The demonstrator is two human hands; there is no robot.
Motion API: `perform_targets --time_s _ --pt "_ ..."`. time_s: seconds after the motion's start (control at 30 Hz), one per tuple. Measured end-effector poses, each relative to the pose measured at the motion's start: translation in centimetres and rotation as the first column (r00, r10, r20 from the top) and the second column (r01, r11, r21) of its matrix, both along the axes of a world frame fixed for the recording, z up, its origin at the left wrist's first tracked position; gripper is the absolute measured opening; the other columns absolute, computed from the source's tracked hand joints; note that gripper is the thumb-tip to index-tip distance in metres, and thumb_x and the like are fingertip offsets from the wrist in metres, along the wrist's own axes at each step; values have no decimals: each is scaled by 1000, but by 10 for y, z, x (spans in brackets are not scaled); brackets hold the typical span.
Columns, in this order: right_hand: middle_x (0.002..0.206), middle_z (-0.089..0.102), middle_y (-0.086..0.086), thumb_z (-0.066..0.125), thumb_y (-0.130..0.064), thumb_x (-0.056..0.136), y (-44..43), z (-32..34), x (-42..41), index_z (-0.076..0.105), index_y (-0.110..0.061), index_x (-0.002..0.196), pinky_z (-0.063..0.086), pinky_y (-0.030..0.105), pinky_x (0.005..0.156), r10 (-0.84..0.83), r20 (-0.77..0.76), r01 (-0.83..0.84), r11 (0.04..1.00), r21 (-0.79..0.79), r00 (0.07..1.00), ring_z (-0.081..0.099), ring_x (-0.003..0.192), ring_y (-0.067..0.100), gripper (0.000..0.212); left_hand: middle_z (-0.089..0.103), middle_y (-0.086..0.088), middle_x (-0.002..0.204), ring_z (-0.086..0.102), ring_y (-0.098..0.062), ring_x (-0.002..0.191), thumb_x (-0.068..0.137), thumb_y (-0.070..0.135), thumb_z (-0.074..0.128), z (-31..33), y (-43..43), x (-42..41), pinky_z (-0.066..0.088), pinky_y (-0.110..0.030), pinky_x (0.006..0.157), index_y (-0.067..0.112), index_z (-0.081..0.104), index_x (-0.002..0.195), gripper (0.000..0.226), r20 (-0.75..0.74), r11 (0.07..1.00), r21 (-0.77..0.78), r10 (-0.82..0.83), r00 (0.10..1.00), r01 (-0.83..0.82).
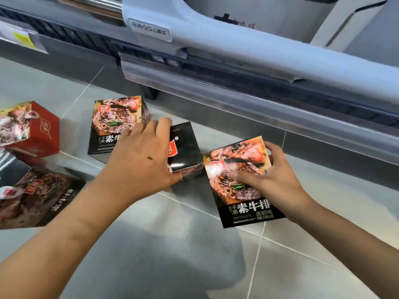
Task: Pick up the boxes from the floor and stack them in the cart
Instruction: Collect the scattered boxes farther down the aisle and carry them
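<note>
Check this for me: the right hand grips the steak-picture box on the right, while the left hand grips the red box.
Wrong in one respect. The left hand grips the black box in the middle, not the red box, which lies untouched at the far left. The right hand does grip the steak-picture box on the right. The head view shows it.

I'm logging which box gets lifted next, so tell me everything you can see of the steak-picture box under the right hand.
The steak-picture box is a glossy closed carton, face up and slightly turned, on or just above the grey tiled floor. Its top shows grilled meat, a small red logo and a black band of white Chinese lettering at the near end. The right hand grips it: thumb across the picture, fingers curled round the far right edge. Its left corner meets a black box.
</note>
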State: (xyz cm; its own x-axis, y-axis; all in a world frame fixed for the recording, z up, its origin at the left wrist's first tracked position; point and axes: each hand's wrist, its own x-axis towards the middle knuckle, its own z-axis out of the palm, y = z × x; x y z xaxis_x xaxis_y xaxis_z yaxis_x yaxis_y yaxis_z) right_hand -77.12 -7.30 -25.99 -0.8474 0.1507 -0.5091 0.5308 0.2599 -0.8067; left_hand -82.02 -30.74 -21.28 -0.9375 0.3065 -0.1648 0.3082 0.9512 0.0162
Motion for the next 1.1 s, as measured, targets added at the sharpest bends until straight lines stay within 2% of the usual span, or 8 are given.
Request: perform_targets --time_s 0.13,0.33,0.47,0.6,0.67,0.83,1.0,1.1 --pt "101 71 -3 91 -23 53 2 -3 -1 49 -32 114 57 42 83 -6 11 7 996 -90 1000 72 86 16 74 53 -12 124 52 -34 110 60 78 47 -6 -3 7 45 -44 91 12 30 139 105 -9 996 -47 71 997 -71" --pt "103 72 3 86 -31 32 5 -6 8 50 -17 121 58 42 76 -111 90 125 977 -171 990 72 87 23 96 55 -14 119 56 -37 103 58 62 72 -12 -5 9 47 -45 84 13 33 132 97 39 988 89 126 991 -130" --pt "103 71 -1 86 -32 32 -6 2 26 50 -17 118 57 41 77 -179 63 185 976 -112 982 72 89 17 94 56 -17 119 55 -39 105 59 56 78 -9 -6 16 46 -46 85 10 36 136 99 47 979 110 167 985 -172" --pt "101 65 -10 84 -16 43 -17 19 47 43 -21 118 54 30 77 -176 21 176 984 -37 984 68 90 5 86 58 -20 113 56 -43 100 54 47 82 3 -10 42 47 -49 82 8 41 133 98 40 965 141 216 976 -219" --pt "102 60 -12 87 -12 45 -21 32 60 40 -23 116 52 27 76 -130 26 129 991 18 991 65 90 0 86 58 -18 117 55 -42 103 56 47 83 19 -15 59 47 -49 84 10 41 135 97 55 940 189 280 958 -286" --pt "110 41 -10 85 -50 46 -40 66 101 41 -24 118 38 23 89 185 43 -184 872 454 982 42 111 10 88 56 -8 123 54 -32 111 58 53 84 71 -24 99 46 -45 89 19 39 135 96 139 876 276 371 918 -395" --pt "106 37 -8 73 -63 43 -49 110 129 43 -12 120 31 20 89 222 172 -278 833 478 960 35 109 13 97 56 -9 121 52 -35 110 58 51 83 144 -31 134 44 -43 90 20 39 136 95 230 886 173 389 892 -431" --pt "105 36 -7 76 -54 46 -47 146 141 40 -11 121 35 26 90 248 277 -355 813 461 928 38 111 17 94 58 -5 113 54 -32 103 55 53 84 201 -35 155 45 -41 83 22 38 133 96 267 873 172 405 874 -457"
